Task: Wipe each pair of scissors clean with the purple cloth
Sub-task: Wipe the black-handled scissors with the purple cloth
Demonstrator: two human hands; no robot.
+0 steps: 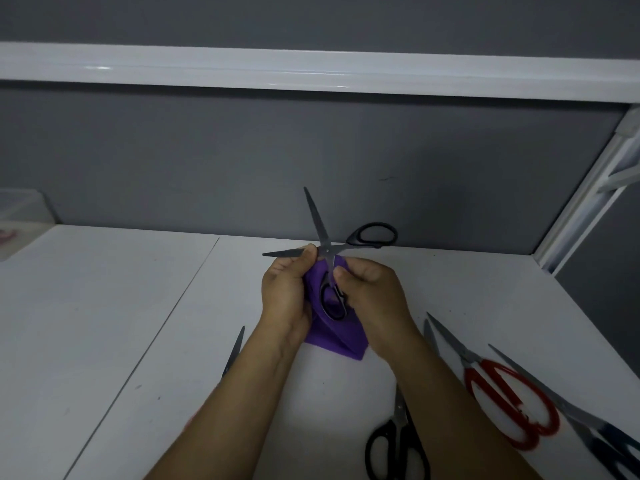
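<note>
White table point(104, 306): my left hand point(287, 289) is pinching purple cloth point(332, 341) round a blade (scissors point(327, 251) splayed), right hand point(370, 289) gripping the handle; slipping risks cuts.

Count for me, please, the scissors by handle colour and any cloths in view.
Black-handled scissors: 2
Red-handled scissors: 1
Dark-handled scissors at right edge: 1
Scissors, handle hidden: 1
Purple cloth: 1
Total: 6

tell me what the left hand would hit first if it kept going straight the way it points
The left hand points away from the person and pinches a blade of the open black scissors. Beyond that lies a strip of white table, then probably the grey wall; depth is unclear.
</note>
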